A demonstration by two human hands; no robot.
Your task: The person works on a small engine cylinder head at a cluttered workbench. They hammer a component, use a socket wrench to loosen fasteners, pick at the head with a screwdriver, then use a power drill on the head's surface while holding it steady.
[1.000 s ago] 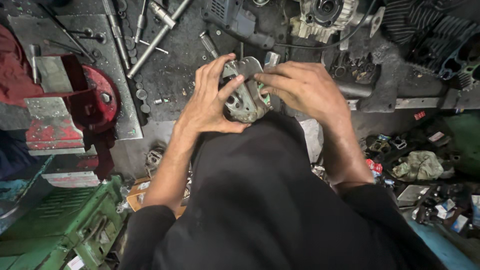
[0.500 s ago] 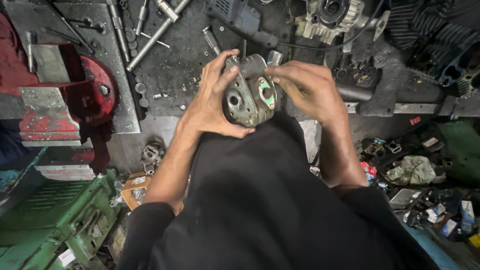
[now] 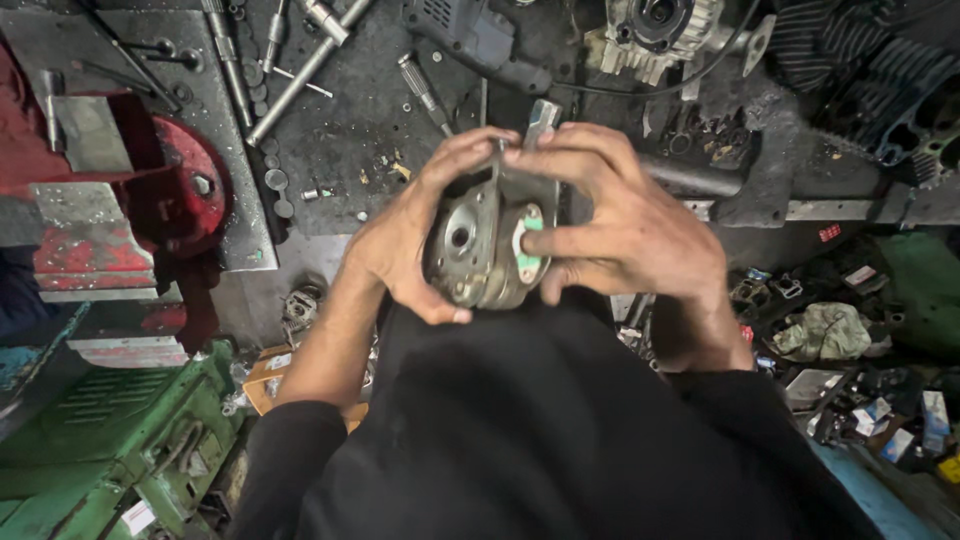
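A greasy workbench [image 3: 400, 140] strewn with tools lies below. The round metal housing [image 3: 480, 250] is held above its edge; left hand [image 3: 400, 250] cups it, right hand [image 3: 620, 230] fingers curl over. Judged best: keep both grips firm, turning slowly.

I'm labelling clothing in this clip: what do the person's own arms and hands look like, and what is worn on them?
Both hands are bare: no gloves, rings or watch visible on the left hand or right hand. The forearms are uncovered too. Black sleeves, the left sleeve and right sleeve, are pushed up toward the elbows and belong to a plain black top without visible markings.
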